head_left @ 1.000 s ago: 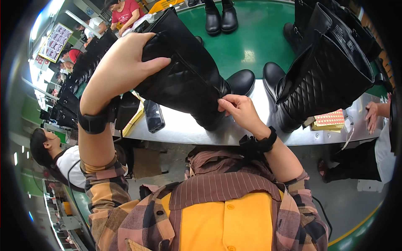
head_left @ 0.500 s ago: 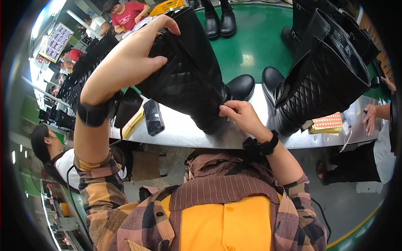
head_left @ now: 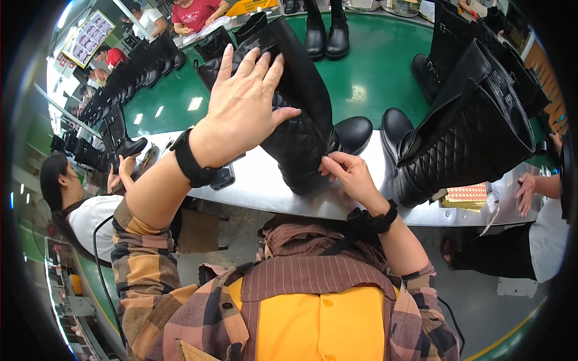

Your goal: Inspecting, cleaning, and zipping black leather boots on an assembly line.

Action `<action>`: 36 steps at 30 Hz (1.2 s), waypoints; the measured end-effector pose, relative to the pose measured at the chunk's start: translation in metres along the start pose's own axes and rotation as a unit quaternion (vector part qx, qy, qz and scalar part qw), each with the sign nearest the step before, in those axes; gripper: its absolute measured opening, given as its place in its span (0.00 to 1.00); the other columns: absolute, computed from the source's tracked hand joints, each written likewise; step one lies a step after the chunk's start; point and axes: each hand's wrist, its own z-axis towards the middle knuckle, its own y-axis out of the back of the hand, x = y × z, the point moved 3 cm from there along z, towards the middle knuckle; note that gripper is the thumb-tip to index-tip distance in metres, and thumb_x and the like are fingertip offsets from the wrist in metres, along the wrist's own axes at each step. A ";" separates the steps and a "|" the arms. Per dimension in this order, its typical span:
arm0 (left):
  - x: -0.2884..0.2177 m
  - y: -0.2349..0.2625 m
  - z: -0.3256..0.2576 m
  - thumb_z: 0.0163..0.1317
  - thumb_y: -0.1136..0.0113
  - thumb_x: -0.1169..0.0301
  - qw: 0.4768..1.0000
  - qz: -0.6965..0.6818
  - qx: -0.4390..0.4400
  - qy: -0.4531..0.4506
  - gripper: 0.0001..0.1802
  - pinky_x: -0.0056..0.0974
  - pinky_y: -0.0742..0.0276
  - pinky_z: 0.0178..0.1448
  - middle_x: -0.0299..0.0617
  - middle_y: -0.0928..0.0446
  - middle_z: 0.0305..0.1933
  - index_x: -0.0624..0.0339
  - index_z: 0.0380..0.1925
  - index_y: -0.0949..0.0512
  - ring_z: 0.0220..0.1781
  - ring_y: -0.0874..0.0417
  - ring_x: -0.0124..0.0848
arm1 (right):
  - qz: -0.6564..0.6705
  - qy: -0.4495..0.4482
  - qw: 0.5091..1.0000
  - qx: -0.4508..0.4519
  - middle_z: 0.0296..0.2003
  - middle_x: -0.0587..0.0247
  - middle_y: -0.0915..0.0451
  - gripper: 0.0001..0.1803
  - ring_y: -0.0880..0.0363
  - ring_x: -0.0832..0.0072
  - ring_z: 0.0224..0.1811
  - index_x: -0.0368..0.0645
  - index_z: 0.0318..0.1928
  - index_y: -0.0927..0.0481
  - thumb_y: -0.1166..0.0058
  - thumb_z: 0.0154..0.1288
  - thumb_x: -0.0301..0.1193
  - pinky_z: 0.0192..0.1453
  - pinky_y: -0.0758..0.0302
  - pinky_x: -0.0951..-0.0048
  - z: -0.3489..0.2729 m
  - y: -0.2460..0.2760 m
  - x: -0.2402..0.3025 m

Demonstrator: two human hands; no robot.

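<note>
A tall black quilted boot [head_left: 295, 141] stands in front of me on the metal table edge, its shaft leaning to the left. My left hand [head_left: 247, 99] lies flat against the upper shaft, fingers spread and thumb out to the side. Low on the same boot, at the ankle, my right hand [head_left: 346, 171] is closed in a pinch at the lower end of the side zipper; the pull itself is hidden by the fingertips. To the right stands a second quilted boot [head_left: 463, 132], its shaft gaping open along the side.
Other black boots [head_left: 326, 36] stand on the green table [head_left: 361, 90]. A stack of printed labels [head_left: 466, 195] lies beneath the right boot's shaft. A phone [head_left: 224, 176] is partly behind my left wrist. Co-workers sit left; a person's hand [head_left: 527, 191] rests at the right edge.
My left hand has come down from the boot's top rim and now lies flat on the shaft. The right hand keeps its pinch at the ankle. The view has shifted slightly.
</note>
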 end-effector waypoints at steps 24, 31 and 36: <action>-0.094 -0.071 -0.114 0.45 0.28 0.74 0.887 -0.313 -0.335 -0.051 0.25 0.38 0.30 0.41 0.44 0.27 0.41 0.60 0.45 0.24 0.41 0.24 0.37 | -0.001 -0.060 0.998 0.009 0.25 0.66 0.19 0.16 0.24 0.82 0.23 0.36 0.34 0.18 0.49 0.72 0.36 0.30 0.27 0.79 0.003 -0.003 0.008; -0.104 -0.147 -0.126 0.42 0.19 0.66 0.728 -0.630 -0.067 0.261 0.50 0.41 0.28 0.61 0.56 0.28 0.55 0.67 0.60 0.41 0.58 0.24 0.46 | 0.073 -0.083 0.993 0.031 0.25 0.70 0.22 0.15 0.28 0.85 0.22 0.40 0.32 0.20 0.49 0.73 0.37 0.28 0.33 0.83 0.002 -0.004 0.011; -0.105 -0.150 -0.122 0.45 0.22 0.67 0.677 -0.672 -0.032 0.298 0.46 0.41 0.24 0.58 0.56 0.22 0.52 0.66 0.61 0.39 0.55 0.19 0.44 | 0.154 -0.078 0.985 -0.012 0.24 0.70 0.25 0.14 0.30 0.84 0.21 0.40 0.30 0.22 0.51 0.73 0.34 0.26 0.34 0.81 0.004 -0.013 0.041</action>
